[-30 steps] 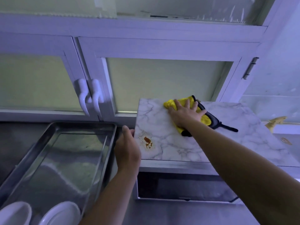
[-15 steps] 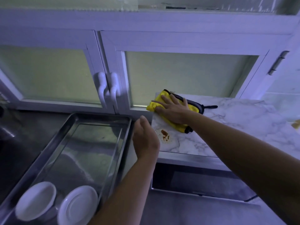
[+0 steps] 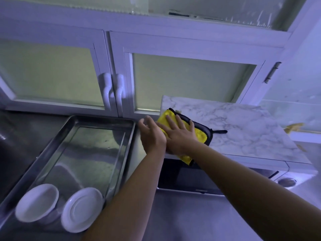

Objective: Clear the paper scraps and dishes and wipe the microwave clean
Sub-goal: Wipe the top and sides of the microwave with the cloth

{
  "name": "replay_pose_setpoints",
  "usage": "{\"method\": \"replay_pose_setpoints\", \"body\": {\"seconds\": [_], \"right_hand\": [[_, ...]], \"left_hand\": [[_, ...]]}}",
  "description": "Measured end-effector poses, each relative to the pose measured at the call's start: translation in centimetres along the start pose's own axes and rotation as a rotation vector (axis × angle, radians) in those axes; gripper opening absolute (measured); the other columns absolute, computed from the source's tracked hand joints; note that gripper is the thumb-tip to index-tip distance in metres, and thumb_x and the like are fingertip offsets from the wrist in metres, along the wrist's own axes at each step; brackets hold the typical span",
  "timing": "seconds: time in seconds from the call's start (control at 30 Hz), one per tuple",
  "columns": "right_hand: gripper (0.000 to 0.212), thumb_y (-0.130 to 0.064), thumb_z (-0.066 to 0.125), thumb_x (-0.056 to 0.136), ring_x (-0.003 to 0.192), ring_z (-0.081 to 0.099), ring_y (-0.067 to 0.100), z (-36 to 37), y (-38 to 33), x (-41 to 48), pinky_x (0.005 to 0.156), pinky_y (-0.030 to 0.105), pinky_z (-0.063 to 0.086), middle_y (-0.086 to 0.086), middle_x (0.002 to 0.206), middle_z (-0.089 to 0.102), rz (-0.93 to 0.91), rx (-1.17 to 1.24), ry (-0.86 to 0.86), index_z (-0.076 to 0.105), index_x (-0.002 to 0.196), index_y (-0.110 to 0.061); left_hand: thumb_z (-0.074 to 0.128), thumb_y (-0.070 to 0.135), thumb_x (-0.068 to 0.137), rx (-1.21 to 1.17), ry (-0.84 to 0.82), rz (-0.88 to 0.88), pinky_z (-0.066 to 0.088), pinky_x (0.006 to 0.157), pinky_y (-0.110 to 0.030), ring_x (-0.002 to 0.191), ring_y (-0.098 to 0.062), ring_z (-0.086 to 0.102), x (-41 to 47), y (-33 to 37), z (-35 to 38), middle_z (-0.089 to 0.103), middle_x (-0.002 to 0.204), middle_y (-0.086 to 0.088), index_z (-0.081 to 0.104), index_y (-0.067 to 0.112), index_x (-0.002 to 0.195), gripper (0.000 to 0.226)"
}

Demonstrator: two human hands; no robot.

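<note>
Your right hand (image 3: 178, 135) presses flat, fingers spread, on the fuzzy yellow black-edged cloth (image 3: 201, 134) at the front-left corner of the marble-patterned microwave (image 3: 251, 133) top, your left hand (image 3: 152, 134) hangs loosely curled, holding nothing, just left of that corner, and a round white bowl (image 3: 37, 202) and plate (image 3: 82, 208) lie in the steel tray (image 3: 102, 119) farther left.

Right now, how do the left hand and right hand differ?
The right hand lies flat on the yellow cloth, fingers straight and spread; the left hand holds nothing, fingers loosely curled. The right hand is over the microwave's marble-patterned top; the left hand sits at that top's left edge, beside the steel tray. Shared: both bare, side by side at the top's near-left corner.
</note>
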State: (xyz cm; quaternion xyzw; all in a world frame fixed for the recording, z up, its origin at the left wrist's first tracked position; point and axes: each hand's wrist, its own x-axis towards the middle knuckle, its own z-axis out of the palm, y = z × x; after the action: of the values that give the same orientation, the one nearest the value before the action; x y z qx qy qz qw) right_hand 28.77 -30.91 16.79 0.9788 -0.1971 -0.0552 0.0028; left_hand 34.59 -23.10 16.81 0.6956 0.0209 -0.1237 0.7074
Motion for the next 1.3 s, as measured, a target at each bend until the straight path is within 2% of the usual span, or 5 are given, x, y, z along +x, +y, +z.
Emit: {"method": "replay_pose_setpoints", "body": {"seconds": [0.23,0.47,0.73,1.0,1.3], "right_hand": [[0.061,-0.077,-0.010,0.078,0.147,-0.029,0.022,0.4,-0.1,-3.7,0.113,0.064,-0.015,-0.011,0.163,-0.023,-0.022,0.041,-0.031,-0.034,0.132,-0.065],[0.050,-0.085,-0.004,0.079,0.149,-0.024,0.020,0.3,0.7,-2.5,0.113,0.064,-0.013,-0.014,0.165,-0.015,-0.062,0.098,-0.007,-0.031,0.120,-0.078],[0.064,-0.085,0.006,0.082,0.153,-0.012,0.022,-1.0,3.8,7.6,0.114,0.068,-0.006,-0.016,0.166,-0.007,0.040,0.163,-0.035,0.004,0.143,-0.067],[0.064,-0.080,0.008,0.088,0.154,-0.002,0.024,-2.5,8.6,14.4,0.115,0.068,-0.002,-0.010,0.167,0.002,0.189,0.201,-0.005,0.006,0.149,-0.059],[0.070,-0.084,-0.001,0.082,0.154,-0.007,0.023,-1.2,9.1,9.2,0.114,0.069,-0.004,-0.010,0.167,-0.005,0.219,0.167,0.029,-0.003,0.148,-0.059]], "left_hand": [[0.029,0.055,0.102,-0.032,-0.057,-0.108,0.036,0.090,-0.035,0.124,-0.030,0.053,-0.2,0.0,-0.7,0.054,0.140,-0.007,0.044,0.020,0.144,0.057],[0.035,0.065,0.094,-0.237,-0.180,-0.311,0.041,0.107,-0.054,0.127,-0.031,0.052,0.5,-0.6,-0.9,0.051,0.143,-0.006,0.041,0.028,0.148,0.066],[0.029,0.054,0.101,-0.131,-0.118,-0.100,0.043,0.106,-0.043,0.124,-0.022,0.054,0.7,-1.2,-0.6,0.055,0.139,-0.003,0.045,0.025,0.144,0.054],[0.025,0.048,0.103,0.163,-0.042,0.121,0.030,0.064,-0.016,0.081,0.000,0.049,0.2,-1.4,0.1,0.056,0.099,0.013,0.051,0.029,0.127,0.040],[0.025,0.044,0.104,0.333,-0.004,0.222,0.032,0.073,-0.031,0.084,-0.016,0.048,-0.6,-0.6,0.2,0.050,0.088,0.013,0.056,0.022,0.118,0.040]]}}
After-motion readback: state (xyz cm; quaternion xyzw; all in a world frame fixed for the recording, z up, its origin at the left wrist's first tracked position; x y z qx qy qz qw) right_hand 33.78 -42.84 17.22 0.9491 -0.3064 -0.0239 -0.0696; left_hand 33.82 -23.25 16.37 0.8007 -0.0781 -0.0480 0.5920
